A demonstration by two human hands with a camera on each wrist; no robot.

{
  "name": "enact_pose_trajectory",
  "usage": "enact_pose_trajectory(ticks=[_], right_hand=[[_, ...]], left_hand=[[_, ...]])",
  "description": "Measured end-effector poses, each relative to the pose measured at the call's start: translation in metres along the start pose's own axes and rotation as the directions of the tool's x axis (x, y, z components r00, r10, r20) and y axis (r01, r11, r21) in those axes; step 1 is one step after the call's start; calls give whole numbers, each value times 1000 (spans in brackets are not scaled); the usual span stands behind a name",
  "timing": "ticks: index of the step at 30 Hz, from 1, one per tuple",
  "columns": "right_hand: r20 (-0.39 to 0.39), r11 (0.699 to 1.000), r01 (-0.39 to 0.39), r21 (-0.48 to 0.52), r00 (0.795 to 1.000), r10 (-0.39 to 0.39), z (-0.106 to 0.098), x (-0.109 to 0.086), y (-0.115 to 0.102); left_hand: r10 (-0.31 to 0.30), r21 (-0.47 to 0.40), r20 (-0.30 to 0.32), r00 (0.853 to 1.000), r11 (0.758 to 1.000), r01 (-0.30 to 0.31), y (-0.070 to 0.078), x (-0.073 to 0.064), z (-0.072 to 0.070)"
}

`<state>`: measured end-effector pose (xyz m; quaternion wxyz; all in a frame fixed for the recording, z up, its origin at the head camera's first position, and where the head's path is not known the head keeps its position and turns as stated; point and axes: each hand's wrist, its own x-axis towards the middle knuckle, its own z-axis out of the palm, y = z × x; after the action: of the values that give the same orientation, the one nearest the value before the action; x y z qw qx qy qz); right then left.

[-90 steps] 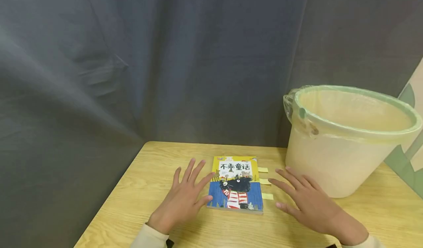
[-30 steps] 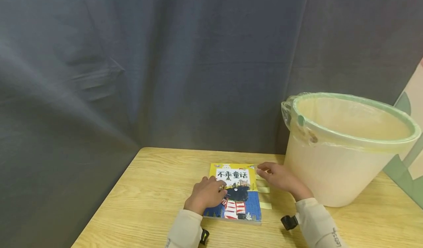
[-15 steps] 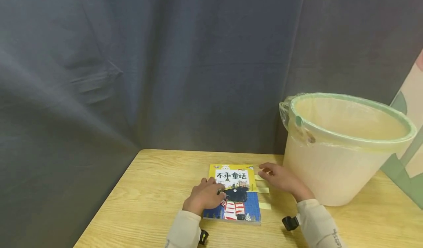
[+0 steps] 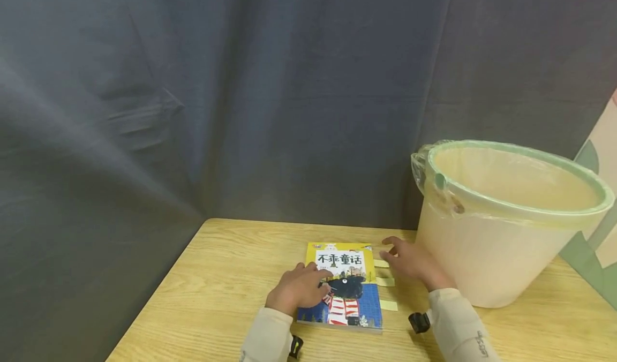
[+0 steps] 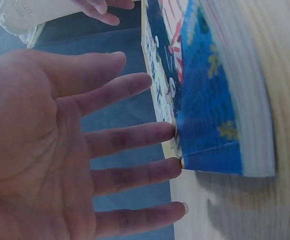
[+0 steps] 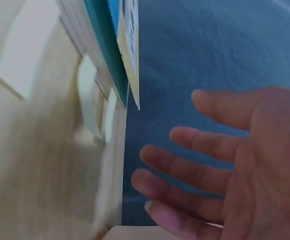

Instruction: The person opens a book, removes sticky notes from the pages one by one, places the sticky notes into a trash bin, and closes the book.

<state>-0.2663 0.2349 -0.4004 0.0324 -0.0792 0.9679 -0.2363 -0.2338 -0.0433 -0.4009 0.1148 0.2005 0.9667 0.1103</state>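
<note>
A book (image 4: pixel 359 308) with a yellow and blue cover lies flat on the wooden table, a black cartoon animal in red-and-white stripes on its front. Three pale yellow sticky tabs (image 4: pixel 388 305) stick out from its right side. My left hand (image 4: pixel 300 288) is over the cover's left part, and in the left wrist view its straight fingertips (image 5: pixel 167 167) come right at the book's edge. To the right of the book, close by the upper tabs, is my right hand (image 4: pixel 413 263). Its fingers (image 6: pixel 184 162) are loosely bent and hold nothing in the right wrist view.
A large cream bucket (image 4: pixel 482 260) with a green rim and clear plastic wrap about its handle stands at the right, just behind my right hand. A dark grey curtain (image 4: pixel 308 110) hangs behind the table (image 4: pixel 207 298) and along its left side.
From spread fingers on both sides of the book, my left hand has moved right over the cover and my right hand forward beside the tabs. Over the last second both have barely moved.
</note>
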Motion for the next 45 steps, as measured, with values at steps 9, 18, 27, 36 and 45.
enact_pose_trajectory(ticks=[9,18,27,36,45], right_hand=[[29,998,25,-53,999,-23,3,6,11],[31,998,15,-58,999,-14,17,9,13],[34,998,32,-62,999,-30,17,7,9],[39,993,117,-17,992,-116,27,13,13],[48,994,112,19,992,-113,29,14,13]], left_hand=[[31,19,8,999,999,-31,-3,-3,0],[41,17,28,999,999,-42,-3,-4,0],[56,37,-6,998,998,-56,5,-5,0],[69,73,-1,998,995,-69,9,-8,-1],[51,85,30,998,995,-53,9,-8,-2]])
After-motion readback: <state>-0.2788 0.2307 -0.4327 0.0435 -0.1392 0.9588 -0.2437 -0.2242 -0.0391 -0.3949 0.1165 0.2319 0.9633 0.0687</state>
